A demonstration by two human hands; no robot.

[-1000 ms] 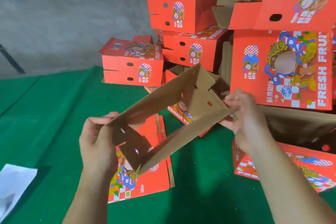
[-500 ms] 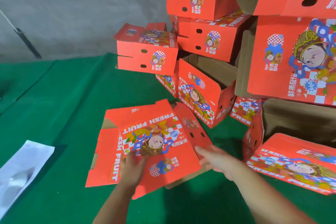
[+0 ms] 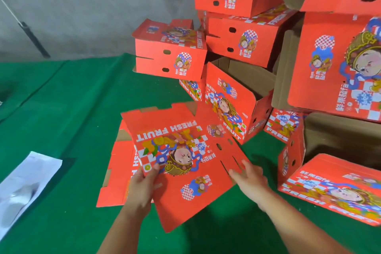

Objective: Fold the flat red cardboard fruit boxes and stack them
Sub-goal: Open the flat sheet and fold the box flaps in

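Fingers: left hand (image 3: 142, 183) grips the flat box (image 3: 181, 163); right hand (image 3: 248, 177) rests open-fingered on its edge. Light, stiff card; hold by edges.

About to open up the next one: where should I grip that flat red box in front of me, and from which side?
Take the flat red box by its two opposite side edges, coming in from the near side. It lies tilted and printed face up over another flat box, so both edges are free. The left hand already grips the left edge; the right hand rests open at the slotted right flap.
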